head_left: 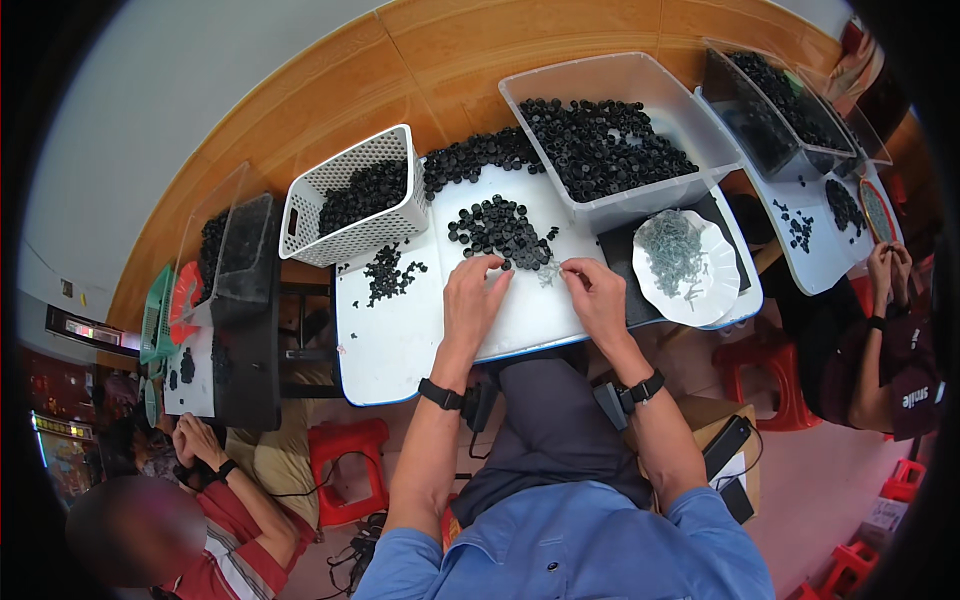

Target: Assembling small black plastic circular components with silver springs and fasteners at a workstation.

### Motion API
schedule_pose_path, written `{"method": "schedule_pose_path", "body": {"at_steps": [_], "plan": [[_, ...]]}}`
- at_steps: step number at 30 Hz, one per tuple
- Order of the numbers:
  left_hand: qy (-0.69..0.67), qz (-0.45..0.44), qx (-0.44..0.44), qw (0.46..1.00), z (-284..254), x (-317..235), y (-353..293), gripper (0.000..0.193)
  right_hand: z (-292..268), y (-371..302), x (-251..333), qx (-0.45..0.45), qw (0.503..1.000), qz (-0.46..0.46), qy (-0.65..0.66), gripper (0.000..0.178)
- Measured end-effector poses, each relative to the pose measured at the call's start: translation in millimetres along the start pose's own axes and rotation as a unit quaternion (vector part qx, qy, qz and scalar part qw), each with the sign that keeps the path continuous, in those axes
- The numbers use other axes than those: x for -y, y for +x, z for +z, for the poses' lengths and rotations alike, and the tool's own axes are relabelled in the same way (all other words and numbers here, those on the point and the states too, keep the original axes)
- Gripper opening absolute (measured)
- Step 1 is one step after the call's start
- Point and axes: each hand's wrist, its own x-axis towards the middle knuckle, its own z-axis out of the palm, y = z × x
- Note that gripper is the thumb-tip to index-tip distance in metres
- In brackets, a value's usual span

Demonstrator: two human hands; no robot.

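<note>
My left hand (pixel 472 296) rests on the white table (pixel 400 340), its fingertips at the near edge of a small pile of black round caps (pixel 497 228). My right hand (pixel 592 293) lies beside it with thumb and forefinger pinched over a few small grey pins (pixel 549 270) on the tabletop. Whether either hand holds a piece is hard to tell. A white scalloped plate (pixel 712 290) of grey pins stands just right of my right hand. Both wrists wear black bands.
A clear bin (pixel 620 80) of black caps and a white perforated basket (pixel 345 235) of black parts stand behind the pile. Loose black parts (pixel 390 270) lie left of it. Co-workers sit at a table on each side. Red stools (pixel 345 450) stand below.
</note>
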Motion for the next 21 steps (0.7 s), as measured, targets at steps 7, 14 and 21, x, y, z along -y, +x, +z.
{"method": "schedule_pose_path", "body": {"at_steps": [7, 14, 21], "plan": [[-0.194, -0.115, -0.002, 0.974, 20.1, -13.9, -25.5, 0.024, 6.8, 3.2, 5.8, 0.043, 0.981, 0.128, 0.136, 0.011], [-0.213, -0.131, 0.007, 0.968, 28.0, -9.5, -30.2, 0.024, 20.5, -2.6, 3.6, 0.048, 0.989, 0.052, 0.127, 0.012], [-0.179, -0.097, 0.015, 0.979, 27.0, -8.1, -31.2, 0.025, 20.7, -3.2, 7.6, 0.064, 0.994, 0.016, 0.087, 0.012]]}}
